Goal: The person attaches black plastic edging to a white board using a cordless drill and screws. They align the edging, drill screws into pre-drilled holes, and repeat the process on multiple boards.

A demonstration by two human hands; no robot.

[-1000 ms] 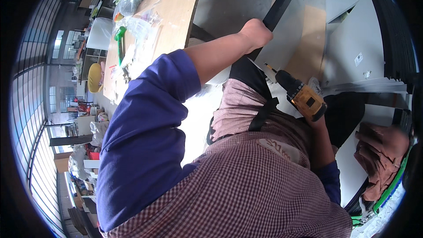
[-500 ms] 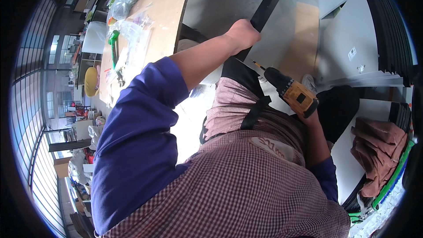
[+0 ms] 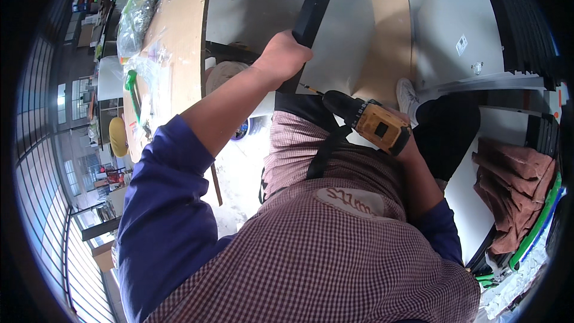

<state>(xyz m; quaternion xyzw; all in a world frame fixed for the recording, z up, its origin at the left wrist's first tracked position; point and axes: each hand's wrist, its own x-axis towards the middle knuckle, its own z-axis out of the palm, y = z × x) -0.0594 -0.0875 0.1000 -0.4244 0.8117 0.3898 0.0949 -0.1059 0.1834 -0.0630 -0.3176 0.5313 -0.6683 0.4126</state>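
Observation:
My left hand (image 3: 283,56) is closed around a long black bar (image 3: 318,5), which slants from my lap toward the upper right. In my right hand (image 3: 408,145) is a yellow and black cordless drill (image 3: 372,121); its body hides most of the fingers. A thin bit (image 3: 311,89) sticks out of the drill's front and points left. Its tip is close to the lower part of the bar, and whether they touch I cannot tell. The bar's lower end lies by my thigh, over the checked apron (image 3: 299,149).
To the left stands a wooden table (image 3: 186,30) carrying plastic bags and a green-handled tool (image 3: 131,93). Large grey panels (image 3: 460,30) lean at the right, beside stacked black strips (image 3: 526,30). A brown cloth (image 3: 514,185) hangs at the lower right.
My view has shifted, so most things sit further left. The drill has come nearer to the bar, its bit now beside the bar's lower part. Both hands keep their hold.

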